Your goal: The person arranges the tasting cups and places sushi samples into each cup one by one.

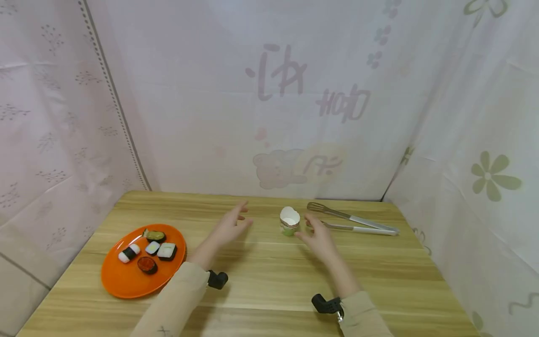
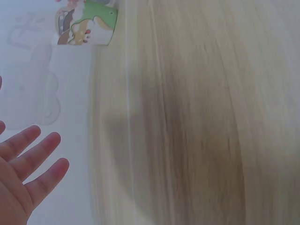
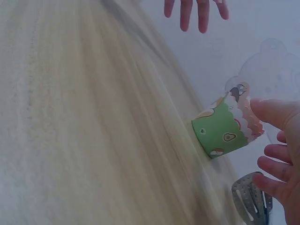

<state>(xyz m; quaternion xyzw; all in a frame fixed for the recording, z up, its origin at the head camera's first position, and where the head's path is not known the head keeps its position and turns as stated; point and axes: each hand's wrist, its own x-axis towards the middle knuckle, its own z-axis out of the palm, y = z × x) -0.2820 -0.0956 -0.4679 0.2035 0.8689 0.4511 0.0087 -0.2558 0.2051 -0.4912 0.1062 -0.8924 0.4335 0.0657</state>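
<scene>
A paper baking cup with a white inside and scalloped, layered rim stands upright near the table's back middle. Its green side with fruit pictures shows in the right wrist view. My right hand is just right of the cup, fingers spread and relaxed, the thumb by the rim; whether it touches cannot be told. Left of the cup, some distance off, my left hand hovers with loose fingers and holds nothing. In the left wrist view, its fingers are spread apart.
Metal tongs with a slotted head lie behind and right of my right hand. An orange plate with several sushi pieces sits at the left. Patterned curtains rise behind the wooden table and on both sides.
</scene>
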